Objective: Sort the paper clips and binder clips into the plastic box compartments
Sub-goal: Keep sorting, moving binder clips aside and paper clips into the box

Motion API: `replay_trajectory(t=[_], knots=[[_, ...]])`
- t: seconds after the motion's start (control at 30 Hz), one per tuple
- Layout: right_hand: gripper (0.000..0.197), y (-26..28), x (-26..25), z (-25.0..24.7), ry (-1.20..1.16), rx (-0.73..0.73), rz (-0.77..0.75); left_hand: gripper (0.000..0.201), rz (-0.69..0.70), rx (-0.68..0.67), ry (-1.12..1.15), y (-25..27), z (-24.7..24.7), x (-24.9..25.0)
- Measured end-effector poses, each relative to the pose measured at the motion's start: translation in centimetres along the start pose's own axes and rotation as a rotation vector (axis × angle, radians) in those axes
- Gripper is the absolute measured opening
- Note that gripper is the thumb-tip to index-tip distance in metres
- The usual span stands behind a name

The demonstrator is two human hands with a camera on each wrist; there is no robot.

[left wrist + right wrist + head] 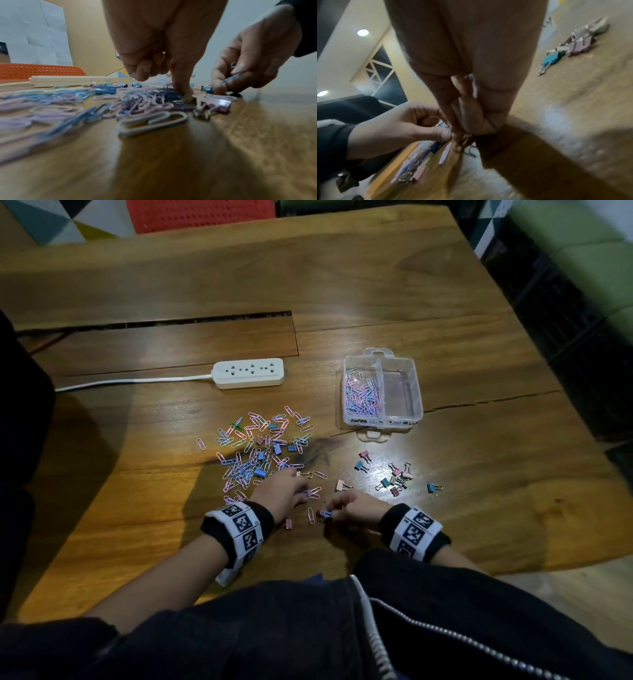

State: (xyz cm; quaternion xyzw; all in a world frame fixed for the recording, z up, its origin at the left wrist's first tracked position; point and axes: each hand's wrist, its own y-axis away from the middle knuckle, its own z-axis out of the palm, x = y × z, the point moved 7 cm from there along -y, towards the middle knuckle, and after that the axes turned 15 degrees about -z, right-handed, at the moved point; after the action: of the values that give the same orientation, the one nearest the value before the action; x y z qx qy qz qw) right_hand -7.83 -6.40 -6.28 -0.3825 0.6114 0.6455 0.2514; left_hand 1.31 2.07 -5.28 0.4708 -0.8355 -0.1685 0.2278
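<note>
Near the worktop's (376,285) front edge, the right hand (356,506) pinches a blue clip (326,514); the left hand (279,493), fingers curled, picks at the pile (260,450). Lift one clip cleanly, avoiding tangles, then carry it to the box (382,392), back-right of the pile.

bare table (479,508) right of plastic box (416,392), power strip (249,373) beyond paper clips (260,450)

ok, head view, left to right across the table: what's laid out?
Power strip → mixed pile of paper clips → clear plastic box → cluster of binder clips. The hands are nearer: left hand, then right hand.
</note>
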Motion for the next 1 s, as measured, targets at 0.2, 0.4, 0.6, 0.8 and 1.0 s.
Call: replay_trajectory(t=[0.2, 0.4, 0.6, 0.8, 1.0], knots=[[0.031, 0.8, 0.9, -4.4, -0.048, 0.364, -0.047, 0.034, 0.028, 0.006, -0.054, -0.2, -0.2, 0.6], [0.033, 0.4, 0.5, -3.3, -0.448, 0.362, -0.066, 0.022, -0.096, -0.315, 0.646, -1.3, -0.9, -1.5], [0.022, -1.7, -2.1, -1.5, 0.007, 0.252, -0.189, 0.019, -0.192, -0.504, 1.385, -1.6, -1.1, -3.3], [0.041, -3.3, -2.2, 0.7, 0.846, 0.111, -0.264, 0.04, -0.255, -0.423, 1.167, -1.4, -0.8, -4.0], [0.024, -3.2, -1.6, 0.4, 0.88, 0.157, -0.279, 0.027, -0.328, -0.136, 0.551, -1.2, -1.4, -5.4]])
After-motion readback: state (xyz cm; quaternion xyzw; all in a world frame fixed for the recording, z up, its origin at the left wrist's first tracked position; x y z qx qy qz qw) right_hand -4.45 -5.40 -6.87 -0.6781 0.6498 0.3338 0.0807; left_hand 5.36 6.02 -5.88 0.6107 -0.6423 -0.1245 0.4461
